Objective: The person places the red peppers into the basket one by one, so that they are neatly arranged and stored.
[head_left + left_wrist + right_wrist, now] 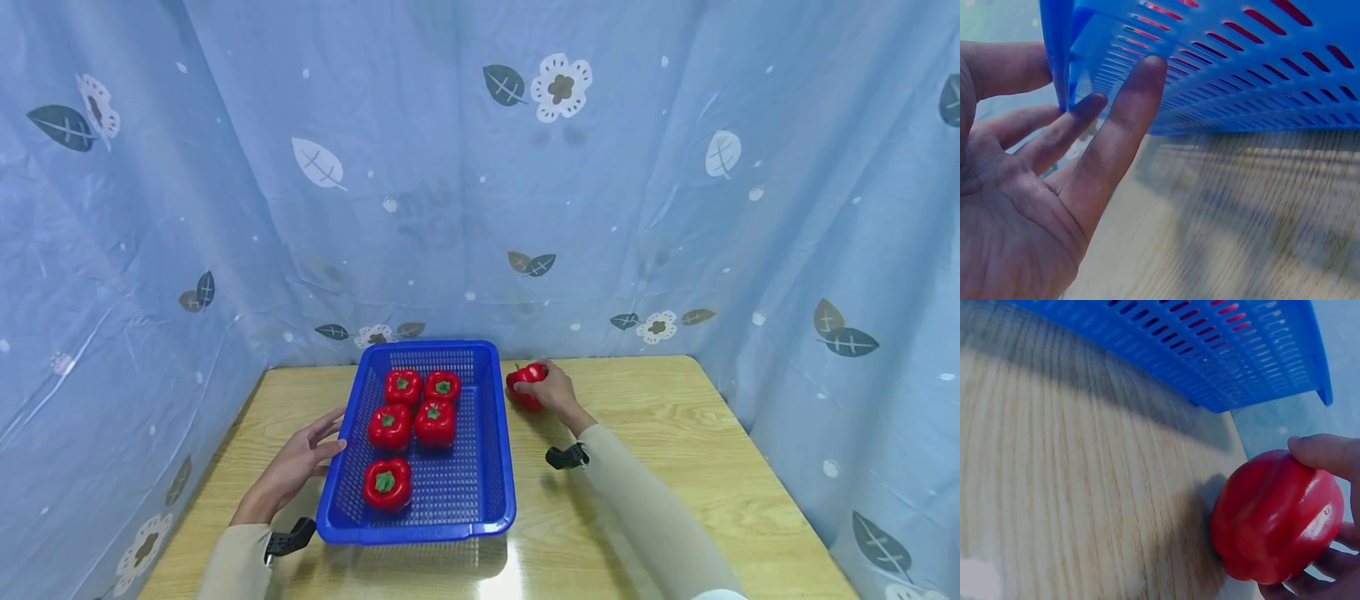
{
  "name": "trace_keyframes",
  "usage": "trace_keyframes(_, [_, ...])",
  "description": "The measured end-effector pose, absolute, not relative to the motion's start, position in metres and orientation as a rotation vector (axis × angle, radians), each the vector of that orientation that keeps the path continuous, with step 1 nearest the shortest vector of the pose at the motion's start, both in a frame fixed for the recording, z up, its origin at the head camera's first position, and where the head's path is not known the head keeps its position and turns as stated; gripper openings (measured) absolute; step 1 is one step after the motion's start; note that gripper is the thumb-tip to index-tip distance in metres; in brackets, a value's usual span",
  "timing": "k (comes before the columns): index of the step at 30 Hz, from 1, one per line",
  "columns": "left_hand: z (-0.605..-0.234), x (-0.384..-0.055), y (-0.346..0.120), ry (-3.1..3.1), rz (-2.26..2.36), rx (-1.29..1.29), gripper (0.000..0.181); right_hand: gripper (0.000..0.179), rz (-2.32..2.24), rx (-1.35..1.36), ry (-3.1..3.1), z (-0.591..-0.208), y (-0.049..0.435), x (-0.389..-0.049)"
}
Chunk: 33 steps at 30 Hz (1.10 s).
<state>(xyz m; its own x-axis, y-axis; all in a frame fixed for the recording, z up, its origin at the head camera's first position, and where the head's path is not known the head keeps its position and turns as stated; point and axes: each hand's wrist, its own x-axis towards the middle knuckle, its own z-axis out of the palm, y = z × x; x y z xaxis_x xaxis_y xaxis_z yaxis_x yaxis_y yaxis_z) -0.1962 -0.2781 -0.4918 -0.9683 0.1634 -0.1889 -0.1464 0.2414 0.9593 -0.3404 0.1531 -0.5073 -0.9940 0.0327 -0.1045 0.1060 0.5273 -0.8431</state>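
Observation:
A blue plastic basket [465, 531] with slotted walls stands on the table, holding several red bell peppers [435, 423] with green stems. At its left side my left hand [296, 458] holds the rim, thumb against the edge and fingers under it along the slotted wall [1241, 81]. Beyond the basket's right side, near the table's back edge, my right hand [553, 390] grips another red bell pepper [1275, 519]. Its thumb lies on one side and the fingers wrap the other. Whether this pepper touches the table I cannot tell.
The light wooden table [675, 433] extends on both sides of the basket. Blue curtains [420, 183] with leaf and flower prints hang at the back and both sides. A black strap device [567, 457] sits on my right wrist, another [291, 540] on the left.

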Motion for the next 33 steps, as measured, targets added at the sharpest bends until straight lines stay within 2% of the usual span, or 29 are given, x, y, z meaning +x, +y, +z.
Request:
trace_keyframes(9, [-0.493, -0.197, -0.279, 2.278, 1.783, 0.007, 0.073, 0.070, -1.560, 0.094, 2.678, -0.500, 0.159, -0.325])
trace_keyframes(33, [-0.490, -0.196, -0.276, 2.259, 1.793, -0.009, 0.074, 0.072, -1.744, -0.105, 2.555, -0.450, 0.177, -0.277])
